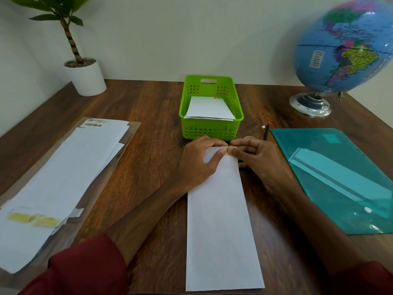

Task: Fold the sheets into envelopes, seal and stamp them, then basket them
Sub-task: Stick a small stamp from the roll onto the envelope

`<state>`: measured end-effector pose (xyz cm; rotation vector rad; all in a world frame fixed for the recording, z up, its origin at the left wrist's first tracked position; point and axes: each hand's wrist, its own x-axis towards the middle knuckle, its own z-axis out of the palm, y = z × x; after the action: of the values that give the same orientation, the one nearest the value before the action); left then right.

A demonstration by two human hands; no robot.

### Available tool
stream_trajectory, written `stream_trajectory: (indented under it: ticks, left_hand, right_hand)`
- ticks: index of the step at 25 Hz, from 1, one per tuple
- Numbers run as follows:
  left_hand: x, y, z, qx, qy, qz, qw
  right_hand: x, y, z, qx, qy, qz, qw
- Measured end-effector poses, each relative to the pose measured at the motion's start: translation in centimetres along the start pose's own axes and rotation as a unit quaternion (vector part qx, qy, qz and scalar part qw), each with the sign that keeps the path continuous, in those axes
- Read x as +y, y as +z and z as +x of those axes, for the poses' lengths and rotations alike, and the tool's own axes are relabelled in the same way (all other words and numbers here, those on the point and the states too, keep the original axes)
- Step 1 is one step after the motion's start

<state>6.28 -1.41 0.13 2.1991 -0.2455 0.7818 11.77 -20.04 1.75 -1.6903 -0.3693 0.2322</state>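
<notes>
A long white envelope [221, 226] lies lengthwise on the wooden desk in front of me. At its far end my left hand [198, 162] and my right hand [253, 158] meet over a small tan stamp [225, 150]. Fingertips of both hands pinch or press the stamp at the envelope's top edge. Just behind my hands stands a green plastic basket [210, 128] with white envelopes [209, 108] inside it.
A clear plastic sleeve with a stack of white envelopes [63, 177] and yellow strips [34, 219] lies at the left. A teal folder [340, 177] lies at the right, a black pen [265, 132] beside it. A globe [344, 50] and a potted plant [85, 75] stand at the back.
</notes>
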Motion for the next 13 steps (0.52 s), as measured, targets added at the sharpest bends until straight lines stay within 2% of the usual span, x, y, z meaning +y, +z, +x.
stream_trajectory:
  ticks: [8,13]
  left_hand:
    - [0.01,-0.16,0.11,0.019,-0.029,-0.009,0.999]
    - [-0.33,-0.42,0.38,0.003,-0.128,-0.049,0.991]
  right_hand:
    - [-0.12,0.34,-0.21,-0.014,-0.003,0.007,1.000]
    - [-0.09,0.69,-0.15,-0.010,-0.018,-0.032,0.999]
